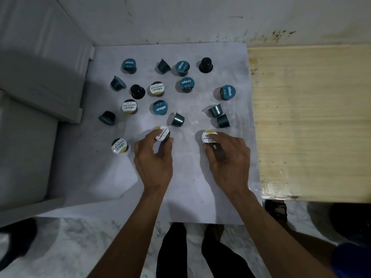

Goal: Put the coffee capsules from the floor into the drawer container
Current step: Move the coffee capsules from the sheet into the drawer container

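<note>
pretty early days here, judging by the sheet. nearest the near edge of the white sheet (192,197) two capsules are being grabbed at once: a white-lidded capsule (163,133) is pinched between thumb and fingertips of the left hand (153,155), and another white-lidded capsule (208,137) is pinched the same way by the right hand (228,155). whether either one is lifted off the sheet yet can't be told.

just left of the left hand, a third white-lidded capsule (119,145) is left lying on its own. further out, around the middle of the sheet, a pair of dark teal capsules (218,116) is tipped over touching each other near the right edge, with one more teal one (177,119) on its side. toward the far edge a whole scatter of blue-lidded, white-lidded and black ones (206,65) is untouched.

the drawer container (30,137) is probably the white unit off the left edge, but no capsules can be seen inside it. so nearly everything is reckoned still to be moved.
</note>
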Demonstrator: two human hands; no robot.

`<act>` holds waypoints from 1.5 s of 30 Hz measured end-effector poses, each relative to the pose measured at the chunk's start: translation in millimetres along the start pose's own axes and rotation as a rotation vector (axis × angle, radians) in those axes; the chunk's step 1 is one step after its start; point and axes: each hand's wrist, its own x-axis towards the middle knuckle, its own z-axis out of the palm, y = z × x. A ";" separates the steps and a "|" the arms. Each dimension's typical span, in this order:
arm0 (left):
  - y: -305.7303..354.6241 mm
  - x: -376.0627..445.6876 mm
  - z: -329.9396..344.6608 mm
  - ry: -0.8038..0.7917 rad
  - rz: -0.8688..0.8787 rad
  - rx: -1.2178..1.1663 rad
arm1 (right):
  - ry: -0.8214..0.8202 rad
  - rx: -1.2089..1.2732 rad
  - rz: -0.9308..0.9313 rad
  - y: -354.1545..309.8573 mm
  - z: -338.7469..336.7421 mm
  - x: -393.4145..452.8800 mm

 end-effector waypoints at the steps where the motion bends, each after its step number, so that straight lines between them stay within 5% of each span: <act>1: -1.8 -2.4 0.2 0.012 0.014 0.000 | -0.001 -0.002 -0.006 0.1 0.0 -0.2; 13: 18.6 -6.1 -38.1 0.056 -0.054 -0.107 | 0.042 0.129 0.036 -40.6 -29.5 4.7; 25: 51.5 33.4 -212.1 0.075 -0.063 -0.109 | -0.015 0.286 -0.020 -204.2 -32.2 22.4; 37: -81.7 112.7 -449.9 0.011 -0.029 0.005 | -0.114 0.367 -0.009 -399.0 80.1 -21.5; 45: -155.6 183.8 -514.2 -0.133 -0.074 0.116 | -0.286 0.320 0.019 -454.2 146.9 -21.0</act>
